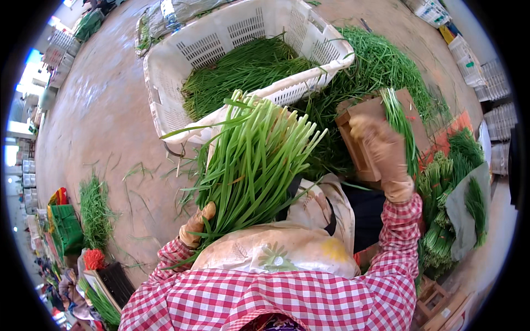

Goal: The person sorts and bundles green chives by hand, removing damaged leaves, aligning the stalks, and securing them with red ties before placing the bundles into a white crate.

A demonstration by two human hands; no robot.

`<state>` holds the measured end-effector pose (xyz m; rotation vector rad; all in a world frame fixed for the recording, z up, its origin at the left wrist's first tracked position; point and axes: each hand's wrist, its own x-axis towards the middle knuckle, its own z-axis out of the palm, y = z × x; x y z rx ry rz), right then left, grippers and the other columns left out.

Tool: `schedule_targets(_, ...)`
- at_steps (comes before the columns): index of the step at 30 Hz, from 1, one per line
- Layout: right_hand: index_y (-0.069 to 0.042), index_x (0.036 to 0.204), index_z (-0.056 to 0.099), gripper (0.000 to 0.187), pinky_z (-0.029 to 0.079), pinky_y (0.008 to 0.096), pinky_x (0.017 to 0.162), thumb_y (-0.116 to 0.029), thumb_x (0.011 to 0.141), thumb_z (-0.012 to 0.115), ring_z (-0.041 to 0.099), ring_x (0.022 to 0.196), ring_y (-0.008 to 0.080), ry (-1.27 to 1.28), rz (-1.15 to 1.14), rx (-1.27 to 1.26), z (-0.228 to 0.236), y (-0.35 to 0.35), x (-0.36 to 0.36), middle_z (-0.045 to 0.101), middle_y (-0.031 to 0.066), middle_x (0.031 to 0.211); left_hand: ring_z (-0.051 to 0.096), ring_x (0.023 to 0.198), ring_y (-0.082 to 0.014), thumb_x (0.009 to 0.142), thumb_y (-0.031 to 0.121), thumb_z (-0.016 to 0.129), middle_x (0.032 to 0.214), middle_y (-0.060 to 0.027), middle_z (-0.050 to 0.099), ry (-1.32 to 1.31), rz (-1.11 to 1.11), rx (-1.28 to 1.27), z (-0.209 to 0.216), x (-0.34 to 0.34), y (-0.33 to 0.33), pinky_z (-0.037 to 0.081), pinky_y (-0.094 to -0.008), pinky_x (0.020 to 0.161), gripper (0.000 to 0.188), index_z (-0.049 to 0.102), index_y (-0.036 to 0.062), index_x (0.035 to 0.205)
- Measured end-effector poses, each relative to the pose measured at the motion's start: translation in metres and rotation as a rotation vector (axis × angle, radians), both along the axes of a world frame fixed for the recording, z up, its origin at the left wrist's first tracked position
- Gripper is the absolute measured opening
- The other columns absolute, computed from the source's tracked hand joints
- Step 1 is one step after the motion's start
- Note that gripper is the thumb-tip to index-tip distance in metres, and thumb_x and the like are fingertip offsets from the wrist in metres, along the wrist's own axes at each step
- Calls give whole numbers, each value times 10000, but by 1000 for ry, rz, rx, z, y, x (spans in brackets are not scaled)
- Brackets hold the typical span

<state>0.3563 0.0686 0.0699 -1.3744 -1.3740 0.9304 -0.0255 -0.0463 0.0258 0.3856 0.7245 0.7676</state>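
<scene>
A large sheaf of garlic chives [256, 160], pale cut ends pointing up and away from me, leans across my lap. My gloved left hand [197, 225] grips its lower left side, thumb over the leaves. To the right, my gloved right hand [381, 151] is raised beside a wooden block stand [353, 140]; motion smears its fingers, so I cannot make out whether it holds anything. Just right of that hand, a small bunch of chives [398, 118] lies on the stand's brown top, with a bit of red near its middle.
Ahead stands a white slatted crate [157, 105] with loose chives inside. A big heap of greens [386, 63] spreads behind the stand. Tied bundles [439, 226] are stacked at my right beside a grey sheet [461, 212]. Scattered greens [95, 212] and a red tie bundle [94, 259] sit left.
</scene>
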Motion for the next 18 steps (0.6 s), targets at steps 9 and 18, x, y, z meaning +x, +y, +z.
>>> schedule_targets(9,-149,1165,617,540,256,454,1047,-330,675,754,462,1163,279,-918,362,340,44,23,-83,556,96,1183,441,1229,-204,876,393,612,1375,-99,445,213,-102,271,-22,-21,6,338,-365,1051,672,371,28,1386)
schedule_targets(18,-81,967,637,366,356,500,931,-353,726,677,617,835,303,-679,281,307,33,17,-108,641,139,839,458,1235,-273,751,568,668,1386,-145,428,116,-108,124,15,-25,13,358,-420,1052,915,328,17,1399)
